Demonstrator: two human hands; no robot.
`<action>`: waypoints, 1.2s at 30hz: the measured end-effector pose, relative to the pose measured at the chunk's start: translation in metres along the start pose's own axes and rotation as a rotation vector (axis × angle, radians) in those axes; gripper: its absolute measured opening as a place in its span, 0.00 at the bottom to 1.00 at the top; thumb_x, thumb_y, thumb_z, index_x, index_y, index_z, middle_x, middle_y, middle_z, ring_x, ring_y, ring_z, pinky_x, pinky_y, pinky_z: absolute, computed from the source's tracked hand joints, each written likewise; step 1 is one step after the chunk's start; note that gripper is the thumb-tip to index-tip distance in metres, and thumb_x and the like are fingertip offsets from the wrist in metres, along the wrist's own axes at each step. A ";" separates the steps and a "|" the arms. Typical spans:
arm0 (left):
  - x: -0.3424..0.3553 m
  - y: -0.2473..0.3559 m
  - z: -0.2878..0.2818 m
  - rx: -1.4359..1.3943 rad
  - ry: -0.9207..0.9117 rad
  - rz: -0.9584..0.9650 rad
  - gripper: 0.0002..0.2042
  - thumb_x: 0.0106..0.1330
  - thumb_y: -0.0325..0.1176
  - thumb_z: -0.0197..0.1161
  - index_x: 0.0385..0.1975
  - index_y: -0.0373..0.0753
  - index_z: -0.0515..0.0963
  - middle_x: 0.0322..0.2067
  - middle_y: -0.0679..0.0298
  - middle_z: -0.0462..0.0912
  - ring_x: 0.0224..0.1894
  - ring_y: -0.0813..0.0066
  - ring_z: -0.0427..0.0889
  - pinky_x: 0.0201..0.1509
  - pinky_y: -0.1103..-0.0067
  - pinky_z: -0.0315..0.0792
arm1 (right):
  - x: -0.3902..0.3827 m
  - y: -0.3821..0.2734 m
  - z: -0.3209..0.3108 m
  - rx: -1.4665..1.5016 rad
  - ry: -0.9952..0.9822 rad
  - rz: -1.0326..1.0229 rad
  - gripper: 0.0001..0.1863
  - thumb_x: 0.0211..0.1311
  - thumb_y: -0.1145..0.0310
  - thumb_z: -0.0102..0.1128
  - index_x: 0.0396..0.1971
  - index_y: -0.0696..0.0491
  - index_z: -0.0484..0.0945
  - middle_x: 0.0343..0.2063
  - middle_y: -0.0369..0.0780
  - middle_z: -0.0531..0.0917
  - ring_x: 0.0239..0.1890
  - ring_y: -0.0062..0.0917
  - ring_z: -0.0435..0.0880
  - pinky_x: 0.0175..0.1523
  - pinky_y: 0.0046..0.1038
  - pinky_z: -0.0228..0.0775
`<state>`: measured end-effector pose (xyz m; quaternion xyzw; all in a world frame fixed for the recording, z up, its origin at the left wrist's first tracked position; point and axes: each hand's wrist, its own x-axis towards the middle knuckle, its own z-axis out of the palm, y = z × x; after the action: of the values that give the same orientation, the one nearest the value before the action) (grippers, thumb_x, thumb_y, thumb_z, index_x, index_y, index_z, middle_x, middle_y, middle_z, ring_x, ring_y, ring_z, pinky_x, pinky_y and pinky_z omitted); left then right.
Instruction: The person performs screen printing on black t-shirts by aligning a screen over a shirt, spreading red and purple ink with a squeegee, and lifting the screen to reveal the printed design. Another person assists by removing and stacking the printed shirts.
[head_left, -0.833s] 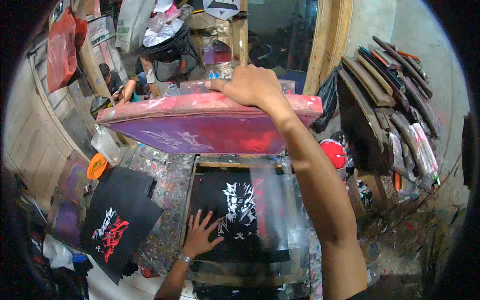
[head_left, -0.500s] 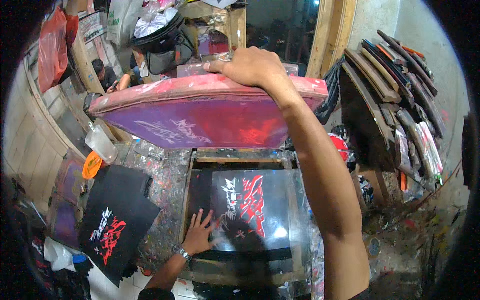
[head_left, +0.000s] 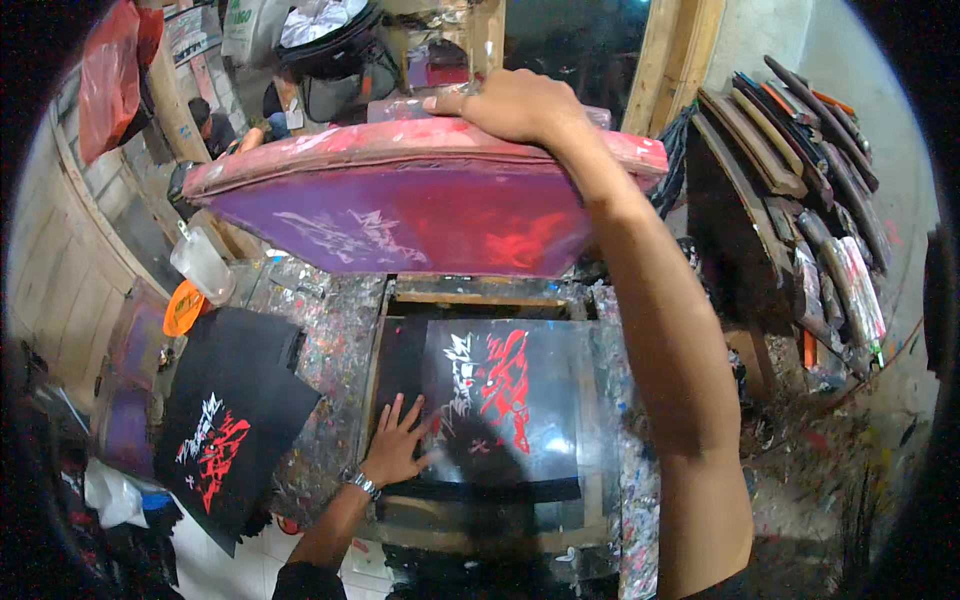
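My right hand (head_left: 520, 108) grips the top edge of a raised screen-printing frame (head_left: 400, 225), with its fingers over the red-stained rim. The frame's mesh is purple and red, with the pale outline of a design. Below it, my left hand (head_left: 396, 443) lies with fingers spread at the left edge of a glossy clear sheet (head_left: 560, 400). A white and red printed design (head_left: 507, 385) shows there on a dark surface. Nothing is held in the left hand.
Black printed fabric pieces (head_left: 225, 440) lie at the left, near an orange lid (head_left: 183, 307) and a translucent jug (head_left: 203, 265). Several frames (head_left: 800, 170) lean in a stack at the right. A person's arm (head_left: 250, 139) shows at the far left back.
The whole scene has shifted slightly upward in the picture. Both hands keep their places, the right on the raised frame and the left on the sheet's edge.
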<state>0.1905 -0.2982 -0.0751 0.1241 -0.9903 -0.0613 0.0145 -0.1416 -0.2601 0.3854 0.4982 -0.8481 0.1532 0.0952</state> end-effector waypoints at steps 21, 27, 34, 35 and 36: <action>0.008 -0.010 -0.023 -0.007 -0.010 -0.004 0.41 0.60 0.68 0.61 0.73 0.59 0.65 0.79 0.58 0.49 0.80 0.44 0.44 0.79 0.46 0.37 | 0.030 0.009 0.002 -0.009 0.007 -0.066 0.45 0.60 0.26 0.50 0.49 0.59 0.85 0.54 0.58 0.81 0.58 0.52 0.81 0.64 0.43 0.71; 0.019 0.000 -0.028 -0.033 -0.001 0.031 0.39 0.63 0.66 0.59 0.73 0.58 0.65 0.79 0.58 0.50 0.80 0.44 0.44 0.79 0.46 0.36 | 0.053 0.040 0.018 0.035 0.111 -0.131 0.47 0.56 0.23 0.51 0.58 0.52 0.81 0.56 0.57 0.81 0.60 0.52 0.80 0.65 0.42 0.71; 0.038 0.142 -0.019 -0.157 0.376 -0.206 0.23 0.71 0.47 0.58 0.62 0.45 0.78 0.66 0.50 0.71 0.72 0.41 0.60 0.72 0.48 0.53 | -0.001 -0.001 0.006 0.035 0.039 -0.024 0.53 0.52 0.17 0.48 0.48 0.57 0.86 0.50 0.58 0.84 0.55 0.52 0.84 0.61 0.47 0.73; 0.053 0.155 -0.025 -0.527 0.313 -0.101 0.21 0.70 0.44 0.61 0.59 0.43 0.80 0.63 0.48 0.74 0.69 0.41 0.65 0.70 0.52 0.58 | -0.011 0.002 0.002 0.033 0.055 -0.032 0.53 0.52 0.17 0.48 0.48 0.57 0.86 0.50 0.58 0.84 0.55 0.52 0.84 0.61 0.47 0.73; 0.068 0.167 -0.031 -0.901 0.228 -0.031 0.19 0.70 0.40 0.63 0.57 0.41 0.81 0.60 0.47 0.77 0.65 0.42 0.70 0.69 0.55 0.63 | -0.023 0.001 0.001 0.026 0.076 -0.026 0.52 0.53 0.18 0.47 0.45 0.57 0.87 0.46 0.58 0.85 0.53 0.52 0.85 0.59 0.47 0.75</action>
<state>0.0853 -0.1578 -0.0222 0.1262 -0.8552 -0.4714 0.1749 -0.1314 -0.2407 0.3768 0.5039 -0.8354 0.1817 0.1231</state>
